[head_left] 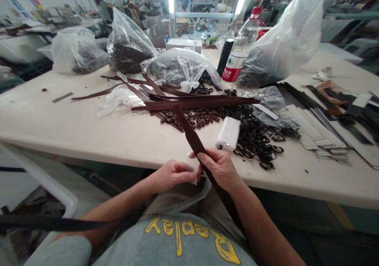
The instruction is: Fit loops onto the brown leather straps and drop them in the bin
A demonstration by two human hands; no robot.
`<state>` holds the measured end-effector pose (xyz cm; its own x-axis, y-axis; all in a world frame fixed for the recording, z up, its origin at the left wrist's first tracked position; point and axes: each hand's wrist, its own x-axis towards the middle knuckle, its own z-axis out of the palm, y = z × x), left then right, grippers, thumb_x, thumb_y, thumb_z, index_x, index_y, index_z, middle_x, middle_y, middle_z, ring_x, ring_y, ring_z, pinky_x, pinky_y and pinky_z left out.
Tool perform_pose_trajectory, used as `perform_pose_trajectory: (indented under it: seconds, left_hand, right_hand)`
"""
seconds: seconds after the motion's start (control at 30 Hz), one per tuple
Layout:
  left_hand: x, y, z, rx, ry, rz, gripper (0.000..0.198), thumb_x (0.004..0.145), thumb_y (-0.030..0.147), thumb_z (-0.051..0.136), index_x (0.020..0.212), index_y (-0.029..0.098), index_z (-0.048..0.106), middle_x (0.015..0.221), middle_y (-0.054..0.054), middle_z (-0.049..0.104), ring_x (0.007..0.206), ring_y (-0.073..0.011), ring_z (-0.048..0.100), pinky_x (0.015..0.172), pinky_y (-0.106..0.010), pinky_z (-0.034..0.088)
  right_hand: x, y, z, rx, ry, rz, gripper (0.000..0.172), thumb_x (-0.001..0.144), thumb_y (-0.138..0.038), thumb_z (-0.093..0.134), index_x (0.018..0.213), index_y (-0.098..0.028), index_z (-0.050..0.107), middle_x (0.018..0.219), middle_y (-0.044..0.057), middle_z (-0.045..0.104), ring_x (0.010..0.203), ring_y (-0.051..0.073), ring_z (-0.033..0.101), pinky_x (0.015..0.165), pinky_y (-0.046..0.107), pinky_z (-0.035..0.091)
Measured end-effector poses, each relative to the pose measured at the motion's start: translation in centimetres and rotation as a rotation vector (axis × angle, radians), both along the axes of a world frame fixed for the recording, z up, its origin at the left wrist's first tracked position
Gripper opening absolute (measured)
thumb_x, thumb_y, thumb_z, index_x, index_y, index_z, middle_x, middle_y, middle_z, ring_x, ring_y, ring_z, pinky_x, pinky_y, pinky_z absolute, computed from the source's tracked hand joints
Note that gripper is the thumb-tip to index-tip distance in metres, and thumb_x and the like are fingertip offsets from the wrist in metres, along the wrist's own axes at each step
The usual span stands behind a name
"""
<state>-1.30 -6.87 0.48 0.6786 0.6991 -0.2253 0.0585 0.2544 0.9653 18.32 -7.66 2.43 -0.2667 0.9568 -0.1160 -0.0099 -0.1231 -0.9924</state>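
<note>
One brown strap (194,141) is pinched in the right hand (221,166), while the left hand (171,175) pinches a white slip (192,162) beside it.

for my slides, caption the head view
Right hand gripping a dark-brown strap; left hand pinching a small white piece.
</note>
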Motion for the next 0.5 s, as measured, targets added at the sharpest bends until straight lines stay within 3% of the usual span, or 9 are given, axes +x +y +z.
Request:
perform_pose_trajectory:
  seconds: [0.1,0.23,0.3,0.4,0.5]
  left_hand:
    - [1.0,0.2,0.0,-0.134,-0.073,0.085,0.034,0.074,0.05,0.08,0.075,0.016,0.078,0.077,-0.008,0.074,0.073,-0.0218,0.067,0.074,-0.03,0.053]
    - [2.2,1.1,-0.1,-0.276,-0.234,0.306,0.037,0.061,0.045,0.091,0.064,0.014,0.072,0.064,-0.005,0.068,0.059,-0.0144,0.062,0.062,-0.023,0.051]
    - [2.7,1.8,0.0,-0.373,-0.363,0.401,0.041,0.058,0.044,0.095,0.064,0.014,0.068,0.064,-0.003,0.067,0.058,-0.0121,0.062,0.06,-0.02,0.052]
    - [3.5,3.0,0.3,-0.519,-0.476,0.519,0.039,0.064,0.04,0.094,0.072,0.014,0.067,0.073,-0.003,0.07,0.067,-0.0138,0.068,0.064,-0.02,0.055]
    - [4.2,3.9,0.8,-0.631,-0.514,0.615,0.027,0.08,0.036,0.085,0.079,0.015,0.067,0.082,-0.005,0.072,0.075,-0.0156,0.071,0.067,-0.021,0.057]
  right_hand:
    - [0.3,0.0,0.2,0.028,-0.018,-0.06,0.046,0.088,-0.053,0.063,0.107,-0.012,0.072,0.057,-0.001,0.062,0.044,0.011,0.056,0.045,0.021,0.045]
    - [2.4,-0.8,0.7,0.085,-0.052,-0.192,0.039,0.09,-0.046,0.063,0.114,-0.016,0.069,0.061,0.0,0.064,0.05,0.012,0.056,0.046,0.02,0.04]
    - [3.6,-1.6,1.1,0.082,-0.055,-0.271,0.035,0.089,-0.047,0.065,0.107,-0.017,0.07,0.07,0.002,0.068,0.05,0.011,0.056,0.045,0.02,0.039]
    - [4.8,-3.4,1.5,0.052,-0.087,-0.399,0.035,0.087,-0.052,0.065,0.086,-0.017,0.068,0.07,0.003,0.067,0.046,0.011,0.054,0.044,0.022,0.04]
    - [5.2,-5.8,1.3,0.107,-0.289,-0.414,0.037,0.091,-0.05,0.061,0.072,-0.018,0.065,0.057,0.001,0.059,0.047,0.013,0.053,0.046,0.024,0.04]
